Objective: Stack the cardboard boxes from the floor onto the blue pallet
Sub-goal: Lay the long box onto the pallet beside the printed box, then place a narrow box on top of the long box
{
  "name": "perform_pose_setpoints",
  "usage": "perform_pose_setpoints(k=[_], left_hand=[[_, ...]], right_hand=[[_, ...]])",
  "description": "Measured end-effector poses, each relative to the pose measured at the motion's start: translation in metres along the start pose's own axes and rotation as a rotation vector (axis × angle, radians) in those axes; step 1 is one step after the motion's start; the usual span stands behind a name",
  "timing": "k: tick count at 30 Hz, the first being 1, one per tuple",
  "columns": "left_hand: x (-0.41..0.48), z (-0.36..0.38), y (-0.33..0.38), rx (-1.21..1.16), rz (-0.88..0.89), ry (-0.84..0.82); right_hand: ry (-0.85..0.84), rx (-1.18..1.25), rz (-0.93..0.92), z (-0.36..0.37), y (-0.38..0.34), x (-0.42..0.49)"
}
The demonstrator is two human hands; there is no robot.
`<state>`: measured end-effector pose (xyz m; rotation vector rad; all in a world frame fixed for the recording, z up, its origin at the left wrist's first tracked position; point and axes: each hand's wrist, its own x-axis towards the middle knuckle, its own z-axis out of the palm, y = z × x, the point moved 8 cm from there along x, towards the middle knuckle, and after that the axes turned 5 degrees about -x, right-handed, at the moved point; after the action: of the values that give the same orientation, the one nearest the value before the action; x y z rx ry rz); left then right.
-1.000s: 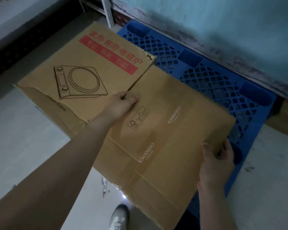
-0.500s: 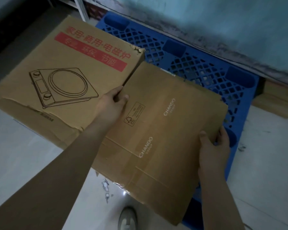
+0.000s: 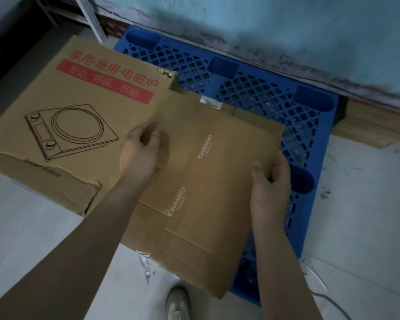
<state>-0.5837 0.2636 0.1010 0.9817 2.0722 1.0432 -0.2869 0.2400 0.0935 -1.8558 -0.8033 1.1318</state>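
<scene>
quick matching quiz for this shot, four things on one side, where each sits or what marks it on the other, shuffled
Things:
1. cooker box
2. CHANDO box
3. blue pallet
4. shoe

Descriptions:
a. at the bottom edge of the view, on the pale floor
b. the right hand grips its right edge
c. red band of print on its top
d. open lattice, lying along the wall

Pairs: 1-c, 2-b, 3-d, 4-a

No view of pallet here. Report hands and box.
Right hand grips CHANDO box by right edge; left hand on its top, grip unclear. Box partly over blue pallet, near end overhanging floor. Cooker box beside it, left.
</scene>
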Motion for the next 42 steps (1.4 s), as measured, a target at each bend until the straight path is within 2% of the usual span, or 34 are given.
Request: perform_pose_setpoints(k=[6,11,15,22,28,31,35,42], left_hand=[[-0.05,0.033,0.08,-0.195,0.129,-0.005],[-0.112,0.072,0.172,-0.368,0.206,-0.041],[-0.173,0.125,0.246,-0.452,0.241,-0.084],[-0.279,0.23,0.345,-0.519,0.207,-0.164],[-0.346,0.318,0.435,-0.518,0.214,-0.316],[-0.357,0.35,0.475,-0.566,0.206,-0.358],[-0.346,0.393,0.503,-0.575,0.22,-0.395],[-0.269,0.494,0.516,-0.545,0.156,-0.433]], right_hand=[[-0.066,0.163,-0.082,-0.029,-0.048,-0.005],[-0.167,0.31,-0.149,-0.093,-0.087,0.0],[-0.192,0.357,-0.228,-0.184,-0.116,0.02],[-0.158,0.273,-0.302,-0.382,-0.171,0.068],[-0.141,0.3,-0.395,-0.483,-0.222,0.088],[-0.083,0.359,-0.403,-0.524,-0.234,0.103],[0.011,0.317,-0.388,-0.568,-0.232,0.145],[0.145,0.298,-0.312,-0.594,-0.218,0.261]])
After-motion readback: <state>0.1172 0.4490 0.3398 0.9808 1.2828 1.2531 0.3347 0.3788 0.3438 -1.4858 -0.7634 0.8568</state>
